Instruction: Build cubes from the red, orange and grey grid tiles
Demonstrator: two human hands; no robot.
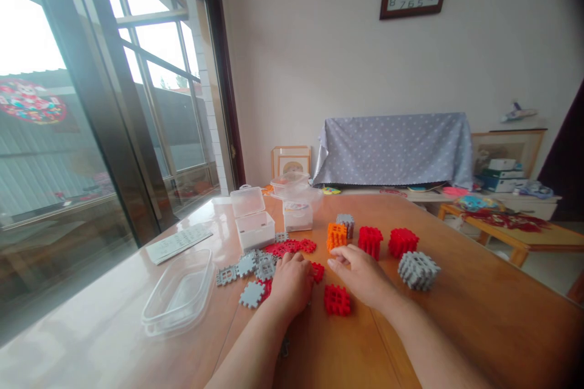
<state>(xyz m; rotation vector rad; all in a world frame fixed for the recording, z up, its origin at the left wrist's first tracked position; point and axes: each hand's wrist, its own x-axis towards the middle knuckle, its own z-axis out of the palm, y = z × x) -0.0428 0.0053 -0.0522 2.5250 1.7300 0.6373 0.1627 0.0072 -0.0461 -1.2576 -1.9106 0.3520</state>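
Note:
My left hand (292, 284) lies knuckles-up on a pile of flat red and grey interlocking tiles (255, 267), its fingers curled down over red pieces; what is under them is hidden. My right hand (360, 273) rests beside it, fingers together and pointing left toward a red tile (318, 271). A flat red tile assembly (337, 300) lies between the two wrists. Beyond the hands stand built cubes: an orange cube (336, 236), a small grey cube (345, 223), two red cubes (370, 240) (403, 242), and a larger grey cube (418, 270) to the right.
A wooden table (479, 316) holds a clear lid (180, 292), a printed sheet (179, 242), an open clear box (252, 219) and more clear containers (296, 200). A window is at left; a covered cabinet (395, 149) and low table (511, 228) stand behind.

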